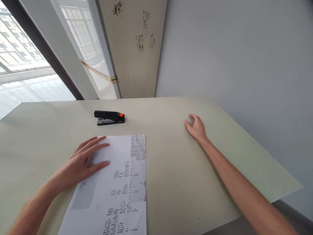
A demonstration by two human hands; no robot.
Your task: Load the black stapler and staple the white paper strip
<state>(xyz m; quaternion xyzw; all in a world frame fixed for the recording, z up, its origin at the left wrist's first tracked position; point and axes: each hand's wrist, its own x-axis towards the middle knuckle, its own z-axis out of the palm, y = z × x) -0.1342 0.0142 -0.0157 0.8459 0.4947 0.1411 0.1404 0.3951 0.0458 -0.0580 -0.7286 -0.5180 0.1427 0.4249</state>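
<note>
My left hand lies with its fingers spread over the upper left part of a printed paper sheet. Dark text and a block of fine line patterns run along the sheet's right side, and its lower end leaves the view. Behind the sheet rests a black stapler with an orange mark, touched by neither hand. Well to the right, my right hand rests on the table, thumb and forefinger apart in a curve with nothing between them. Its other fingers are mostly hidden.
The pale table meets a grey wall on the right. Behind it stands a white cabinet-like panel with a beige handle, beside a worn beige side. A window is at the left.
</note>
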